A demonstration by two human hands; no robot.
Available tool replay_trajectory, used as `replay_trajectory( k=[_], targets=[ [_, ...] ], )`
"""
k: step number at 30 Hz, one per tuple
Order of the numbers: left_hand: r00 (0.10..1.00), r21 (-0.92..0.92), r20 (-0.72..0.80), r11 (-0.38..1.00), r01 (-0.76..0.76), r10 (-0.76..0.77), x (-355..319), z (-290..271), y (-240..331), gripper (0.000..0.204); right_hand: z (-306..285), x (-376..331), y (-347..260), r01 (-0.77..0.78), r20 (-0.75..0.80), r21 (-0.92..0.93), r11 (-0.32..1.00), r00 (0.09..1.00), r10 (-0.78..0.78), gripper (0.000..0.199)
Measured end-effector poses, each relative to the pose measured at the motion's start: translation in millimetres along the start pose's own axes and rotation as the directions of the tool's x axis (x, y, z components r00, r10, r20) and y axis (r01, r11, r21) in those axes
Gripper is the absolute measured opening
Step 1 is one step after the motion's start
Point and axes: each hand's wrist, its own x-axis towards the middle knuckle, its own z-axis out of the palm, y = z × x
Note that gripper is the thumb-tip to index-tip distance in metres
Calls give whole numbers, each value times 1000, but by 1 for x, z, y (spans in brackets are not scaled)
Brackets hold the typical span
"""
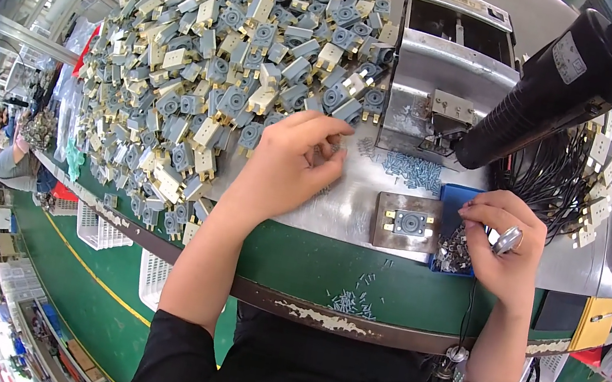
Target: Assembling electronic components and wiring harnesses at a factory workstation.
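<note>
Your left hand (297, 159) is at ten o'clock from the metal block (382, 238), fingers curled; whether they close on anything cannot be determined. Your right hand (504, 242), at three o'clock beside the blue tray (461, 193), has thumb and forefinger near each other; grip cannot be determined. The grey part (409, 224) sits on the block. Blue screws (413, 172) lie at twelve o'clock.

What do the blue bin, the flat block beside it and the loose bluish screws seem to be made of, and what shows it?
Blue bin: probably smooth plastic, from its even colour. Block: likely metal, dull and stained, from its worn greyish-brown surface. Screws: apparently plated metal, from their bluish sheen.
</note>
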Motion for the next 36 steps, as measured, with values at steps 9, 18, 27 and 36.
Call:
replay_trajectory(
  k=[9, 18, 27, 36],
  targets=[
    [977, -528, 176, 826, 200, -123, -8, 29, 34, 15, -7, -7, 13, -95, 42, 496, 863, 995, 86, 14],
    [974, -297, 177, 951, -84, 142, -12, 66, 18, 26, -1, -11, 31, -79, -7, 833, 548, 988, 152, 32],
    [978, -312, 186, 949, -33, 95, -17, 72, 15, 26, 4, -16, 40, -94, -4, 719, 689, 990, 139, 32],
    [979, -280, 169, 958, -61, 112, -14, 72, 14, 37, 2, -2, 15, -259, 50, 722, 641, 944, 325, 16]
  ],
)
